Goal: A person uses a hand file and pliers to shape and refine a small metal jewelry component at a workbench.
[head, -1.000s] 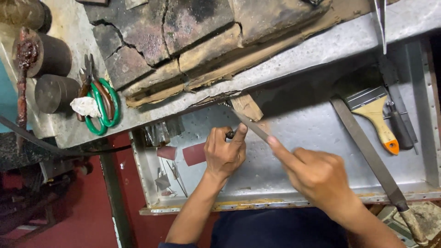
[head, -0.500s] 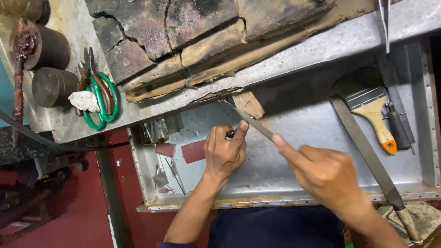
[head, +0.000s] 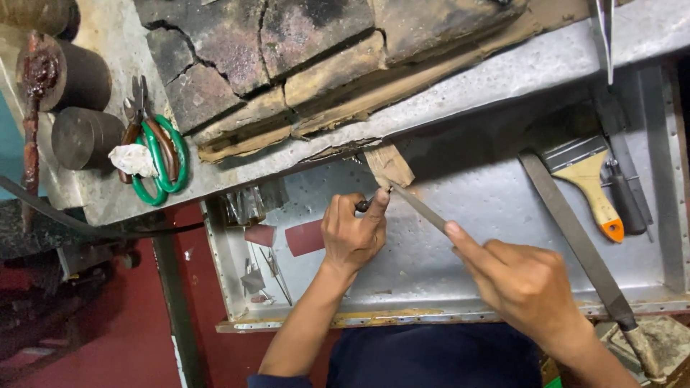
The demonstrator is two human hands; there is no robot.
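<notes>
Paintbrush (head: 591,183), green-handled pliers (head: 154,154), perhaps weights (head: 80,136)

One head cam, looking steeply down from above at close range onto the metal tray (head: 460,287) and bench edge (head: 503,79); person's forearms enter from bottom of frame. No 2nd view to share.

Dull metal file (head: 420,208), rough wood peg (head: 389,165), scuffed matt metal tray (head: 474,237)
</notes>
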